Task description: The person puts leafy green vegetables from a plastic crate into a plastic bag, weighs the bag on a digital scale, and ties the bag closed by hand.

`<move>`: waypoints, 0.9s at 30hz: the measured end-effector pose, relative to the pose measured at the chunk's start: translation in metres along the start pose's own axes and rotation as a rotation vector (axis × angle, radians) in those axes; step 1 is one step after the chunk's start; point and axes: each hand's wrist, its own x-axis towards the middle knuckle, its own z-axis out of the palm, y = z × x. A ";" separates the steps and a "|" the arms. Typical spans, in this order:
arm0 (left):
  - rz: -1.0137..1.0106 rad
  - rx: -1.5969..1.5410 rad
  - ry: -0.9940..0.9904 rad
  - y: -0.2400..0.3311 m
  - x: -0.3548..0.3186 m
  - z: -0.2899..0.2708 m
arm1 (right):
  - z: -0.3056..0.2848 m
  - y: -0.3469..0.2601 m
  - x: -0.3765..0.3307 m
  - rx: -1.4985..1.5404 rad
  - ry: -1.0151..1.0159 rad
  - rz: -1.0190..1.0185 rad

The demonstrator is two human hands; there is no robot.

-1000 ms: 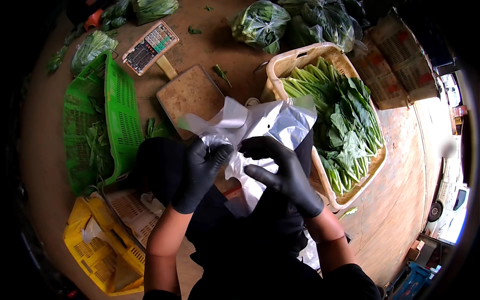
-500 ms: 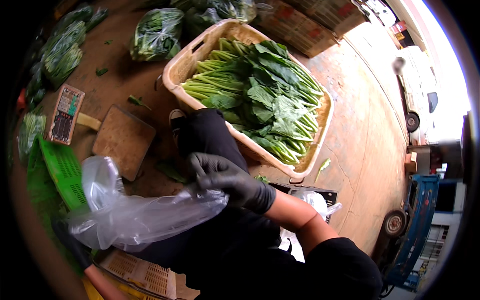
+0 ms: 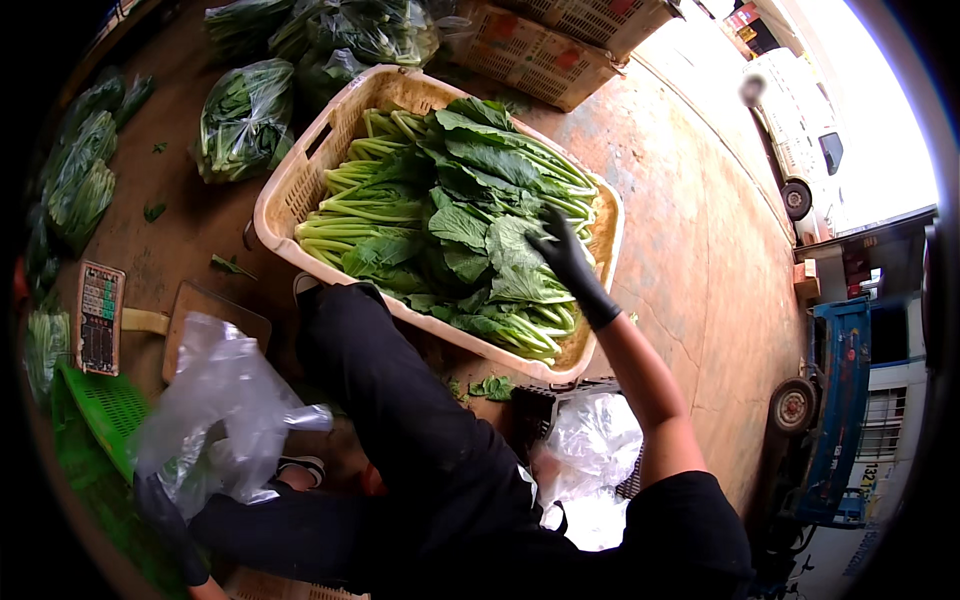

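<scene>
right hand (image 3: 566,255): spread-fingered at leafy greens (image 3: 460,225), unbagged in crate (image 3: 292,202). left hand (image 3: 166,518): at seemingly unfilled clear bag (image 3: 222,405); cannot tell grip. nearby: bagged greens (image 3: 246,120), apparently done.

the right hand (image 3: 572,262), in a black glove, is over leafy greens (image 3: 460,200) in a cream crate (image 3: 395,92), fingers spread. at lower left the gloved left hand (image 3: 165,515) meets a clear plastic bag (image 3: 225,400); its fingers seem mostly hidden there. the bag partly covers a scale (image 3: 100,318), near a green crate (image 3: 105,405). a black crate (image 3: 530,405) holding crumpled plastic (image 3: 590,440) stands just beside the cream crate
</scene>
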 end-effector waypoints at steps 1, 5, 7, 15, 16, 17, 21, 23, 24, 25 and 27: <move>-0.130 -0.050 -0.043 -0.004 -0.003 0.020 | -0.048 0.084 0.018 -0.089 0.200 0.111; -0.671 -0.072 -0.100 -0.004 0.009 -0.013 | -0.120 0.182 0.067 0.048 0.353 0.440; -0.827 -0.183 -0.118 0.001 0.012 -0.013 | -0.128 0.222 0.092 -0.024 0.327 0.490; -0.739 -0.340 -0.079 0.033 0.014 -0.052 | -0.062 0.217 0.133 0.289 0.149 0.894; -0.642 -0.194 -0.092 0.032 0.016 -0.047 | -0.067 0.222 0.135 0.339 0.155 0.878; -1.010 -0.632 0.114 0.102 0.040 -0.013 | -0.079 0.230 0.133 0.370 0.169 0.866; -0.944 -0.702 -0.045 0.105 0.046 0.006 | -0.082 0.232 0.138 -0.035 0.340 0.487; -0.890 -0.709 -0.114 0.107 0.057 -0.002 | -0.077 0.191 0.136 -0.367 0.412 0.494; -0.864 -0.735 -0.169 0.109 0.066 0.008 | -0.085 0.198 0.135 -0.135 0.486 0.468; -0.710 -0.528 -0.261 0.110 0.074 0.013 | -0.091 0.204 0.129 -0.133 0.504 0.471; -0.398 -0.104 -0.373 0.125 0.080 0.003 | -0.080 0.167 0.126 -0.108 0.494 0.494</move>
